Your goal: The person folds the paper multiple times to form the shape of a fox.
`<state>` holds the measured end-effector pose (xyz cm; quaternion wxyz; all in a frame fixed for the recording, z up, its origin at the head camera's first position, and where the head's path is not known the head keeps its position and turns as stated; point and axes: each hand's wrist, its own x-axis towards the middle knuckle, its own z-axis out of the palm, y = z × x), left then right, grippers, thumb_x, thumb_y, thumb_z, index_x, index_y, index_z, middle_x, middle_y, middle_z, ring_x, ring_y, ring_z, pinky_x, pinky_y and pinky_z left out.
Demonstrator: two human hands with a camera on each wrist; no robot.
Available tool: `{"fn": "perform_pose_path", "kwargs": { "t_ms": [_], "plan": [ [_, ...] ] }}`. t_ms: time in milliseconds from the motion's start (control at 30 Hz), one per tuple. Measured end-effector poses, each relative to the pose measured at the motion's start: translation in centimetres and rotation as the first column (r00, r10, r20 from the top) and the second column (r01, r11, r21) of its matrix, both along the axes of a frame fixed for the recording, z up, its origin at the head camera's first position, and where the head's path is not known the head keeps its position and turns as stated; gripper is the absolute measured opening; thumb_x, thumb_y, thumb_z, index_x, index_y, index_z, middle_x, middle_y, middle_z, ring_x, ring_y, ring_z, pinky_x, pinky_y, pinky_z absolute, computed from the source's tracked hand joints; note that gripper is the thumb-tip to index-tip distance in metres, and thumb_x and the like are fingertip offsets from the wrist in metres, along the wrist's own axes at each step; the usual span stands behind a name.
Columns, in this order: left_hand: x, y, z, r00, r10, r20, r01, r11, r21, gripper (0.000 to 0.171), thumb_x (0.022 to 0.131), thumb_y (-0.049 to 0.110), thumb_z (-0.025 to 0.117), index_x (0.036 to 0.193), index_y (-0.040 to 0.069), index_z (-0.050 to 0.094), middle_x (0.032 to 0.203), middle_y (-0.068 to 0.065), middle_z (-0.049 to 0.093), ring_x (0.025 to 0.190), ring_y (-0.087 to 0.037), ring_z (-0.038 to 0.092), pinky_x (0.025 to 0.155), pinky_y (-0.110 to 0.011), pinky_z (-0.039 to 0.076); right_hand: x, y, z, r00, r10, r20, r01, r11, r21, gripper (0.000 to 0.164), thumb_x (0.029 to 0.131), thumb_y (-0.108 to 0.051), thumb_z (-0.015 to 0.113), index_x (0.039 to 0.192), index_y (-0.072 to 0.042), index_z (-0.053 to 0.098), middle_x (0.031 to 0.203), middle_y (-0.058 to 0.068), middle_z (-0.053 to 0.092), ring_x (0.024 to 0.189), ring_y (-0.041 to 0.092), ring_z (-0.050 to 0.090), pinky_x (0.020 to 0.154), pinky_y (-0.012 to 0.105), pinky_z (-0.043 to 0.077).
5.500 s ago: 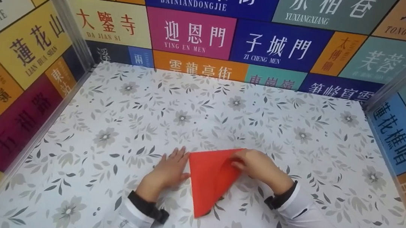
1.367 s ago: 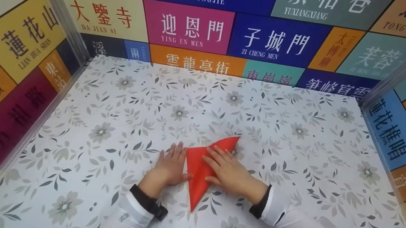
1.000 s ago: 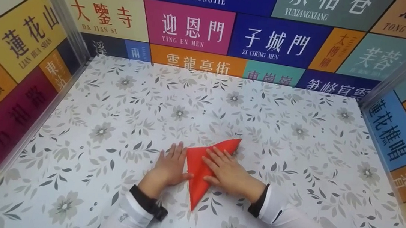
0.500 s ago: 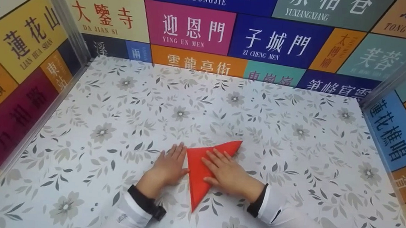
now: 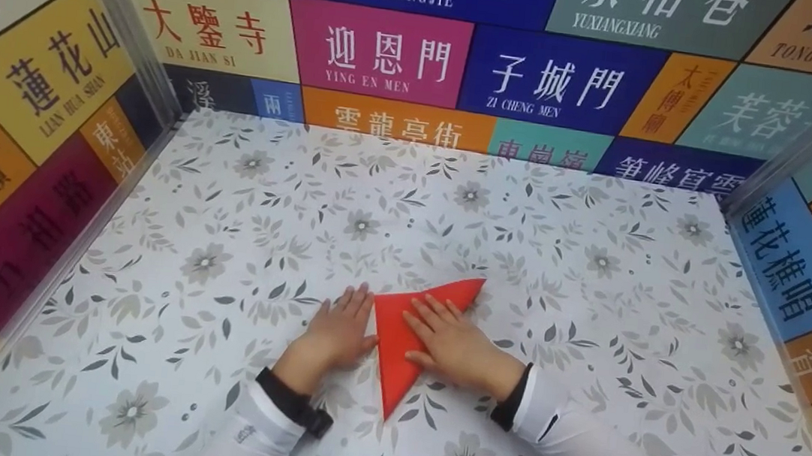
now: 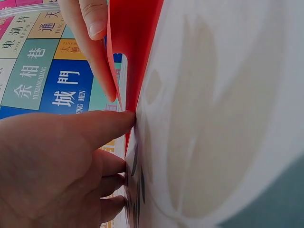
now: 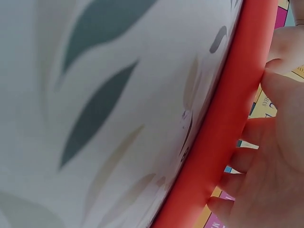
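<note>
A folded sheet of red paper (image 5: 396,355) lies on the patterned tabletop, one point toward me and another toward the far right. My right hand (image 5: 458,343) rests on its right part with fingers spread. In the right wrist view, those fingertips press on the paper (image 7: 213,137) near its rounded fold. Beside the left edge my left hand (image 5: 338,334) lies flat, its thumb right at the paper. The left wrist view shows this left hand (image 6: 61,152) with its thumb tip at the red edge, where a raised paper layer stands apart from the one below.
The tabletop (image 5: 319,196) is white with grey flowers and leaves. Colourful panels with printed characters (image 5: 379,51) wall it at the back and both sides. Clear corner strips (image 5: 136,33) run up where the walls meet. Each wrist wears a black band (image 5: 283,396).
Over the last several seconds my right hand has gone from the paper's upper right corner to lying on its face, and the right side has folded inward. My left hand has barely moved.
</note>
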<state>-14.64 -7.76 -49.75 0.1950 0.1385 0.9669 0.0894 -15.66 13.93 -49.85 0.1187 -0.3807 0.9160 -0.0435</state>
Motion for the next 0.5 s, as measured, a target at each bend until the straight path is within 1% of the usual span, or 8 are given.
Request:
{"fn": "perform_pose_path", "kwargs": {
  "t_ms": [233,500],
  "plan": [
    [-0.14,-0.12,-0.30,1.000,0.005,0.000,-0.005,1.000,0.023,0.068,0.097,0.031,0.048,0.153,0.002,0.021,0.163,-0.012,0.014,0.149,-0.031,0.015,0.118,-0.054,0.020,-0.07,-0.21,0.02,1.000,-0.013,0.010,0.014,1.000,-0.021,0.067,0.098,-0.048,0.047,0.150,-0.008,0.034,0.157,0.016,0.030,0.148,0.035,0.020,0.120,0.050,0.015],
    [-0.05,-0.20,-0.26,1.000,-0.002,-0.008,0.002,1.000,0.019,0.068,0.098,0.031,0.047,0.153,0.002,0.020,0.163,-0.012,0.014,0.149,-0.032,0.015,0.117,-0.054,0.021,-0.13,-0.43,-0.01,0.999,-0.031,0.030,0.031,1.000,0.003,0.069,0.098,-0.049,0.046,0.152,-0.010,0.031,0.159,0.014,0.026,0.149,0.033,0.017,0.121,0.049,0.014]
  ]
}}
